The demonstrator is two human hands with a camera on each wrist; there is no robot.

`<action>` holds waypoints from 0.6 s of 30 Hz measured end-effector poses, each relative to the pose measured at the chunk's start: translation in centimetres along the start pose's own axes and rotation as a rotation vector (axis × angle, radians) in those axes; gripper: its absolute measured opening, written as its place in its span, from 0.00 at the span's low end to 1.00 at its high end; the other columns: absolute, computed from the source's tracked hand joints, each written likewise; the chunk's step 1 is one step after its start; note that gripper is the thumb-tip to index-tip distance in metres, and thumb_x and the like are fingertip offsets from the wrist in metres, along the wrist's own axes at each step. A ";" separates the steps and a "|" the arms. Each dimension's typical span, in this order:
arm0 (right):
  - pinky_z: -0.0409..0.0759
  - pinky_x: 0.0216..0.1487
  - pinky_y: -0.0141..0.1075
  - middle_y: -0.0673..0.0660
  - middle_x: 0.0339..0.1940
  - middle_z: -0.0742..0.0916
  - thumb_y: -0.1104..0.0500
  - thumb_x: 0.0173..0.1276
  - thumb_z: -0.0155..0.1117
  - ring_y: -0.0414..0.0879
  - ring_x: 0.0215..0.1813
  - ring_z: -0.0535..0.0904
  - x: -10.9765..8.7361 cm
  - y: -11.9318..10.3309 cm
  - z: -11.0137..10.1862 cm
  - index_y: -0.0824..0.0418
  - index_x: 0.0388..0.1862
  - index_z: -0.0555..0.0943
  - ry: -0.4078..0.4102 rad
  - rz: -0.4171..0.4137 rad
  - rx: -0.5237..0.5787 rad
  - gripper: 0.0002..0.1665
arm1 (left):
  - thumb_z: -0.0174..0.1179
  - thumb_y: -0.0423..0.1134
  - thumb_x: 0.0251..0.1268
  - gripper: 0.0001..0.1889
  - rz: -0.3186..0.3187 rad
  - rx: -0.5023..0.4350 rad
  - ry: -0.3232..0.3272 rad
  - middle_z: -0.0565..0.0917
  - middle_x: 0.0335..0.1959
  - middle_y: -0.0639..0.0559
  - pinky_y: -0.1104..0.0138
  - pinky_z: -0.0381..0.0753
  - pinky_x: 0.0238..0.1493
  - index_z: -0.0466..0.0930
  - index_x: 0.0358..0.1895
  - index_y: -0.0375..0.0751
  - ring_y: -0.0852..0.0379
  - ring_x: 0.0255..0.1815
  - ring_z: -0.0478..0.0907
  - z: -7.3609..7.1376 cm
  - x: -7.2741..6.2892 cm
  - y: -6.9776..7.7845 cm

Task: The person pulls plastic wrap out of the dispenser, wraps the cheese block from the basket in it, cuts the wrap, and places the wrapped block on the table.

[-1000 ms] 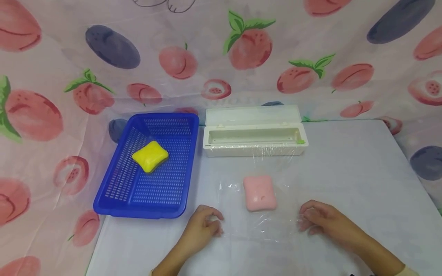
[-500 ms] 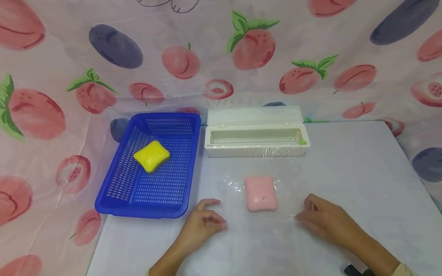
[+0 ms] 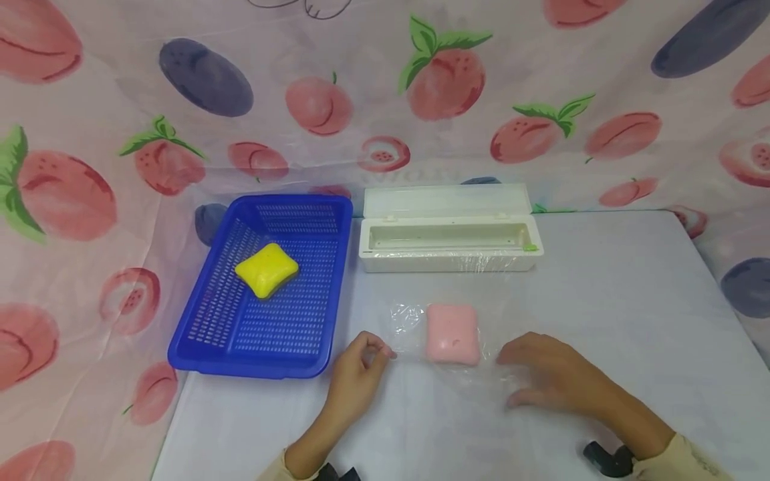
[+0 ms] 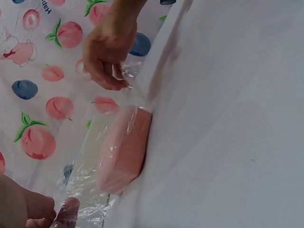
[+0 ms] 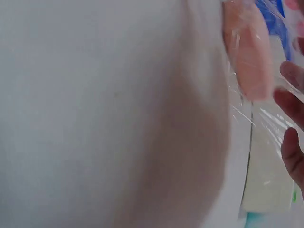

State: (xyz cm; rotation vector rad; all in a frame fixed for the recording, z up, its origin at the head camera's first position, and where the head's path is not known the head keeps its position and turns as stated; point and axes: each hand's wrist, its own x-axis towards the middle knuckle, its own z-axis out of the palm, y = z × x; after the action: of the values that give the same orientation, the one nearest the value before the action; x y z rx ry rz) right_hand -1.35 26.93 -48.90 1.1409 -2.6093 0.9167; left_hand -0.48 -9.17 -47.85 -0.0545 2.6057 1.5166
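A pink rounded-square block (image 3: 453, 334) lies on the table beneath a sheet of clear cling film (image 3: 408, 319). The film runs forward from the front edge of a long white cling film dispenser (image 3: 451, 262). To the block's left, my left hand (image 3: 355, 374) pinches the film's side edge between thumb and fingers; the left wrist view shows the same pinch, with film stretched from the fingertips (image 4: 66, 211). On the other side my right hand (image 3: 556, 377), slightly blurred, has thumb and fingers apart around the film's right edge. Its fingertips (image 5: 289, 104) are spread beside the film in the right wrist view.
A blue perforated basket (image 3: 180, 354) stands at the left, holding a yellow pillow-shaped block (image 3: 267, 270). The dispenser's clear lid (image 3: 448, 199) is raised, with a green tab (image 3: 530, 248) at its right end. Behind the white table (image 3: 631, 300) hangs a fruit-print sheet (image 3: 337, 40).
My left hand has moved slightly forward, its fingers closing onto the film edge. My right hand had pinched the film half a second ago; its thumb and fingers have since spread apart.
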 end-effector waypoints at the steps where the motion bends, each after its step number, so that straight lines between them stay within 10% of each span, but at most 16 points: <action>1: 0.71 0.59 0.24 0.41 0.50 0.86 0.45 0.45 0.86 0.38 0.54 0.79 0.1 -0.1 0.2 0.45 0.52 0.86 -0.016 -0.040 -0.055 0.32 | 0.61 0.40 0.73 0.03 0.001 -0.003 -0.003 0.89 0.38 0.61 0.70 0.70 0.25 0.79 0.39 0.53 0.61 0.22 0.69 0.0 0.1 0.0; 5: 0.70 0.53 0.35 0.42 0.47 0.86 0.42 0.65 0.72 0.43 0.53 0.79 0.6 -0.2 0.8 0.43 0.45 0.88 0.017 -0.188 -0.174 0.13 | 0.61 0.39 0.73 0.03 0.001 -0.018 -0.016 0.90 0.37 0.60 0.70 0.69 0.23 0.79 0.38 0.51 0.61 0.20 0.68 0.0 0.2 -0.2; 8: 0.74 0.52 0.28 0.41 0.41 0.88 0.46 0.75 0.63 0.40 0.47 0.82 0.8 -0.2 0.7 0.46 0.39 0.88 0.084 -0.145 -0.096 0.10 | 0.61 0.38 0.73 0.03 -0.002 -0.022 -0.024 0.90 0.38 0.60 0.70 0.70 0.25 0.79 0.38 0.51 0.60 0.21 0.70 -0.2 0.2 -0.2; 18: 0.78 0.34 0.28 0.42 0.22 0.87 0.57 0.73 0.66 0.36 0.29 0.83 2.4 0.6 0.8 0.52 0.32 0.84 -0.009 0.667 0.239 0.07 | 0.57 0.32 0.73 0.04 0.069 0.121 0.018 0.84 0.25 0.51 0.70 0.70 0.23 0.75 0.37 0.42 0.62 0.21 0.70 0.1 2.7 -0.4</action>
State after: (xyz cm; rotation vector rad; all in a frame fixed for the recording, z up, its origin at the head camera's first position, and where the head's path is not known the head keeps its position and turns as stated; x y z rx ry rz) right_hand -3.39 25.35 -48.97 0.2730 -2.9915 1.3596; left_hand -3.10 -9.17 -48.59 0.0332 2.7344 1.3820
